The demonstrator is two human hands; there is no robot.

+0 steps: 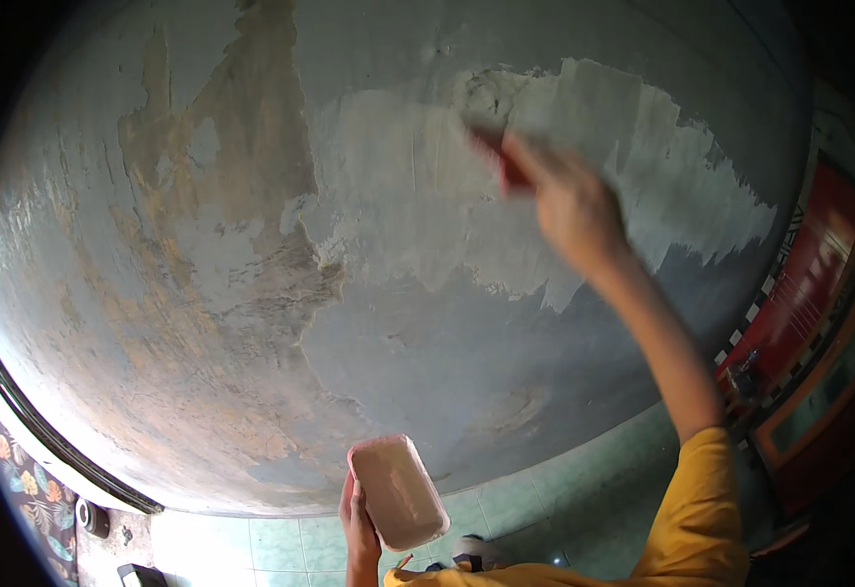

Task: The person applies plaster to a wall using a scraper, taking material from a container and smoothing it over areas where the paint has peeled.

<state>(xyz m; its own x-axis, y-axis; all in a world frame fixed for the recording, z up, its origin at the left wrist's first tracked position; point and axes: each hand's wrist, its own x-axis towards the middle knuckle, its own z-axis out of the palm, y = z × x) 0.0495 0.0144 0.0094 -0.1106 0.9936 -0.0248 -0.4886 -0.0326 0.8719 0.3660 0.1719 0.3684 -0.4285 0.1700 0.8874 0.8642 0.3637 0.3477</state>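
Up at the grey wall [427, 362], my right hand [582, 210] is closed around a flat red scraper [513, 178], blurred by motion. The scraper's far edge meets the wall beside a small rough dark spot. Around it spreads a pale, ragged-edged coat of filler [657, 186]. Low in front of me, my left hand [357, 519] grips the left side of a pinkish rectangular tub [373, 446]. The tub is tilted so its inside shows, with a smear of pale paste in it. The fingers beneath it are partly hidden.
Brown, worn patches [222, 147] mark the wall's left part. Green floor tiles [506, 504] run along its foot. On the right stands a red panel [809, 264] near wood-framed furniture. A dark round object [92, 519] and a patterned cloth [31, 484] are at lower left.
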